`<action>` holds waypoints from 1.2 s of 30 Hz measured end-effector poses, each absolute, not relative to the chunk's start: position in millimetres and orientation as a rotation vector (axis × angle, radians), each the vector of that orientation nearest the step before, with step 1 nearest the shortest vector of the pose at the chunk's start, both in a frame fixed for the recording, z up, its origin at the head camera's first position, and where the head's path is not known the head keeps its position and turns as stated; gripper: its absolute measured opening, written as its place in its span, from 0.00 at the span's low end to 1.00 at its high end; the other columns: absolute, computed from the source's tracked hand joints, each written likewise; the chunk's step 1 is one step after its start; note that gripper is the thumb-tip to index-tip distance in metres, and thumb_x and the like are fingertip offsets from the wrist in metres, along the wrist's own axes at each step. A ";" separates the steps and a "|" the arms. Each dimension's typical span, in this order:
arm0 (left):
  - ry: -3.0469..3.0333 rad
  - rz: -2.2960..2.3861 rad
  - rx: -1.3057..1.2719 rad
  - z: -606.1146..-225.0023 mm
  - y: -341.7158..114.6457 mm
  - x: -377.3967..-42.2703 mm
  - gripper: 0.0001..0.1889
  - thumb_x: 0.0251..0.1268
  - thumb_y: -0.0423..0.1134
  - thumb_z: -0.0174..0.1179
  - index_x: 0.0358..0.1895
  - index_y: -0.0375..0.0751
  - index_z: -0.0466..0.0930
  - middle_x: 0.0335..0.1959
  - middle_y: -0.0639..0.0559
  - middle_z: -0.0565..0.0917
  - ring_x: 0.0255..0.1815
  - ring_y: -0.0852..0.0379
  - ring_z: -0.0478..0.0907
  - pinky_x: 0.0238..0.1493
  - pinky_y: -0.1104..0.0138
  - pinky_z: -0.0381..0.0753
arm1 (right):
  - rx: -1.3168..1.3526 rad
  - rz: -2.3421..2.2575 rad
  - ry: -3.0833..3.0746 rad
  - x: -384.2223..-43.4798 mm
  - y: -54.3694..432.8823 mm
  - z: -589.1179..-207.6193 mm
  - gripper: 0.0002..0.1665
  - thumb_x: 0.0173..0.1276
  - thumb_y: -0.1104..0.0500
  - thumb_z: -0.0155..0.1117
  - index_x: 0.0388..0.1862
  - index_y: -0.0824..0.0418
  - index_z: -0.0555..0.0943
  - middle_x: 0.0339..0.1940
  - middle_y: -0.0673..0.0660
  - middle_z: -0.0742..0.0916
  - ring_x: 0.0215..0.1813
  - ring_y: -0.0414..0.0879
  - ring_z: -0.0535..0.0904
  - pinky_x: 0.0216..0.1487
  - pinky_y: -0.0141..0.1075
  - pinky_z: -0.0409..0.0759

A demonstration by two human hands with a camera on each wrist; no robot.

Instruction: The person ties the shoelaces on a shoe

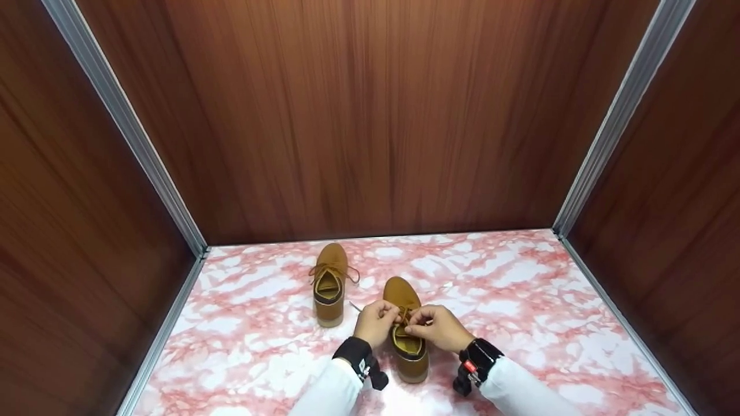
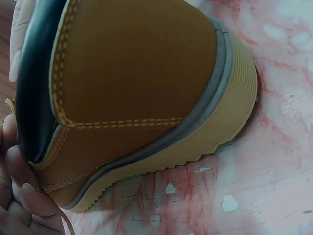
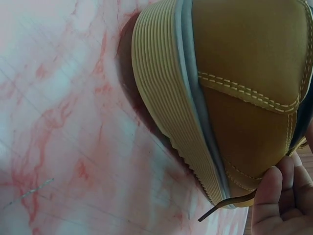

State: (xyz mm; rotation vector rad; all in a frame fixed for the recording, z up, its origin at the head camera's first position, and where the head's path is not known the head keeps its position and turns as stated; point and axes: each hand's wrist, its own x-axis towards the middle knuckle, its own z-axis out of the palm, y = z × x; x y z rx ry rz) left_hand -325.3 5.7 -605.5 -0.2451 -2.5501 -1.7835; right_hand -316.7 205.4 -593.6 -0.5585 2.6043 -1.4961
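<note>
A tan lace-up shoe (image 1: 402, 292) stands on the table in front of me, toe pointing away, with both hands at its lacing. My left hand (image 1: 377, 320) pinches a brown shoelace at the left of the opening; in the left wrist view a lace end (image 2: 68, 223) hangs below the fingers. From the right side, my right hand (image 1: 438, 326) pinches the lace over the tongue. A loose lace tip (image 3: 215, 210) sticks out past its thumb in the right wrist view. The fingers partly hide the knot area.
Left of this shoe stands its matching shoe (image 1: 330, 309), its lace tied in a bow. The table (image 1: 254, 346) has a pink-and-white marbled top. Brown wood-look panels (image 1: 370, 127) with metal edge strips enclose the back and both sides.
</note>
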 end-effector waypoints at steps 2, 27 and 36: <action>-2.546 -1.787 -0.241 -605.7 5.8 -325.4 0.08 0.74 0.38 0.63 0.36 0.38 0.84 0.31 0.49 0.90 0.33 0.64 0.83 0.44 0.67 0.83 | -0.561 -1.488 2.612 -316.8 205.1 -593.6 0.09 0.63 0.53 0.79 0.32 0.57 0.88 0.37 0.54 0.89 0.41 0.39 0.82 0.45 0.28 0.80; -2.476 -1.778 -0.145 -613.7 10.0 -318.3 0.08 0.75 0.40 0.62 0.35 0.42 0.84 0.31 0.50 0.91 0.34 0.65 0.85 0.41 0.71 0.81 | -0.408 -1.500 2.607 -316.1 206.3 -590.3 0.09 0.75 0.56 0.65 0.35 0.59 0.79 0.40 0.56 0.90 0.34 0.38 0.78 0.32 0.28 0.76; -2.465 -1.786 -0.121 -617.0 11.7 -315.1 0.07 0.76 0.40 0.61 0.36 0.44 0.84 0.32 0.53 0.91 0.35 0.64 0.84 0.43 0.70 0.80 | -0.376 -1.572 2.559 -315.3 207.3 -589.2 0.10 0.77 0.57 0.63 0.38 0.61 0.76 0.37 0.55 0.85 0.33 0.40 0.77 0.33 0.29 0.76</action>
